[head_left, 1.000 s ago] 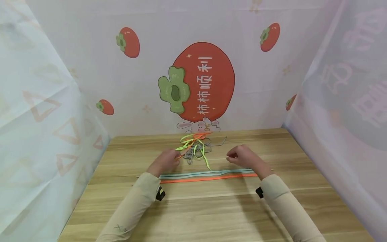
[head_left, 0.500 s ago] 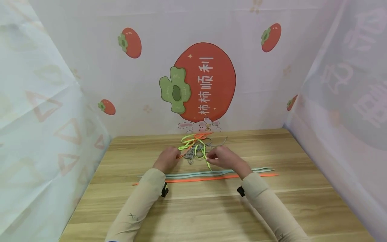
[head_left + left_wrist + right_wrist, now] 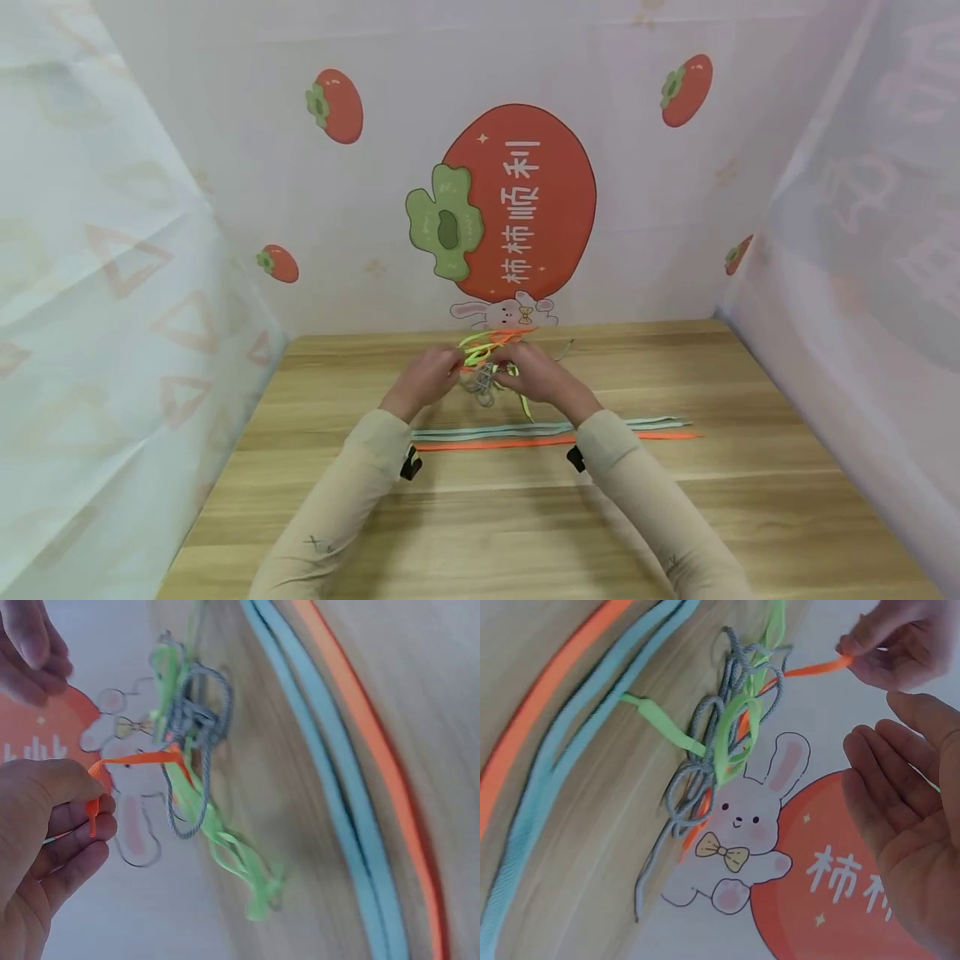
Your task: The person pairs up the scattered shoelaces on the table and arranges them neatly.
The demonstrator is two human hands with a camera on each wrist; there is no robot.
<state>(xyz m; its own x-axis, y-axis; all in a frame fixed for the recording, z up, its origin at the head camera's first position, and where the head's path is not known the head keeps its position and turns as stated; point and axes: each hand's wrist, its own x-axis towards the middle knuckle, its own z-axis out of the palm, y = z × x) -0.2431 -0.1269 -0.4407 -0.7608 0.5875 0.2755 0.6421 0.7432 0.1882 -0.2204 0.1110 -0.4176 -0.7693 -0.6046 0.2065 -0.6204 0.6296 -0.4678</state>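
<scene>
My left hand [image 3: 427,381] pinches the end of an orange shoelace [image 3: 139,758] between thumb and index finger. From there the lace runs into a tangle with a grey cord [image 3: 196,712] and a neon-green shoelace [image 3: 259,889]. My right hand [image 3: 911,787] is over the tangle's other side, fingers loosely bent and nothing between them in the right wrist view. In the head view it covers part of the grey cord. Much of the orange lace is hidden inside the tangle.
Nearer the body, two light-blue laces [image 3: 495,432] and another orange lace [image 3: 487,445] lie stretched side by side across the wooden table [image 3: 495,525]. Behind the tangle rises a white backdrop [image 3: 360,200] printed with persimmons and a rabbit.
My right hand has come left, from beside the tangle to over it. My left hand keeps its pinch on the orange shoelace and has shifted slightly toward the right.
</scene>
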